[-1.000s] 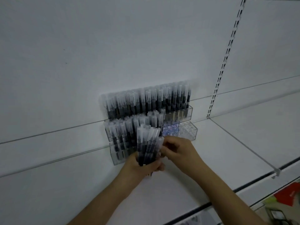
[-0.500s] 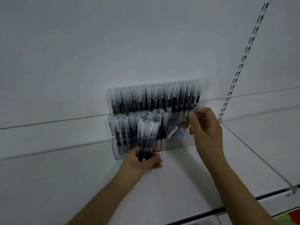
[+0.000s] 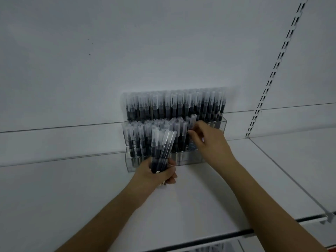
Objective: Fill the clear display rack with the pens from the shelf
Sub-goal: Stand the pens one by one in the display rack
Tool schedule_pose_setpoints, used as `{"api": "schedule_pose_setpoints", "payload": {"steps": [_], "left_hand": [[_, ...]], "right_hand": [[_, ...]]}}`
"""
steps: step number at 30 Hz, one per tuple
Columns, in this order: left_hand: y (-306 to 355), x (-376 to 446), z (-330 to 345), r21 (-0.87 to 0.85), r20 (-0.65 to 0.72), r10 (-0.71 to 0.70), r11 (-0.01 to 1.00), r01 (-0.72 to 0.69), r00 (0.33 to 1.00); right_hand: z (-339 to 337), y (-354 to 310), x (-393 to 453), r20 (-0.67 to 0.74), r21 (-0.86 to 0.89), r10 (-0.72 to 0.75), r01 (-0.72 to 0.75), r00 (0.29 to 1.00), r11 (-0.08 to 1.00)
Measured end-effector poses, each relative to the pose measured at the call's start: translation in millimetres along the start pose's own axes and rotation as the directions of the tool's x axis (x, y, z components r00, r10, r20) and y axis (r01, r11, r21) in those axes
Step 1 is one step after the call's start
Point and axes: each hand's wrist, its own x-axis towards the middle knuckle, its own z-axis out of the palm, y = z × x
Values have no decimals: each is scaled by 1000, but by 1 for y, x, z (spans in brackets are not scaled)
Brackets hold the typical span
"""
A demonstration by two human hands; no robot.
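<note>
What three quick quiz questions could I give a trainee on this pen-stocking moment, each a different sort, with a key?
1. True or false: the left hand grips a bundle of pens.
2. Which tier of the clear display rack is the right hand placing a single pen into? A) back B) middle C) front
3. Fill in: the rack stands on a white ____.

Key:
1. True.
2. B; its fingers pinch the pen at the middle row's right end.
3. Shelf.

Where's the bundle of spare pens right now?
In the head view, the pen bundle stands upright in the left hand, low centre, in front of the rack, left of the right hand.
</note>
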Motion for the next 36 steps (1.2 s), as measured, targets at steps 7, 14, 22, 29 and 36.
{"api": "schedule_pose_setpoints", "payload": {"steps": [7, 14, 22, 29, 36], "left_hand": [[-2, 2, -1, -11, 15, 14, 1000, -14, 1000], [-1, 2, -1, 38, 42, 25, 999, -27, 999], [0, 2, -1, 152, 60, 46, 987, -55, 997], [-2, 1, -2, 141, 70, 7, 990, -17, 998], [-4, 2, -2, 124, 50, 6, 992, -12, 999]], "right_hand": [[21, 10, -10, -7, -21, -24, 23, 1000, 1000], [8, -7, -28, -183, 11, -70, 73, 981, 997], [26, -15, -30, 79, 347, -165, 128, 983, 929], [6, -14, -33, -288, 565, 125, 63, 950, 823], [1, 0, -29, -430, 410, 153, 41, 890, 911]]}}
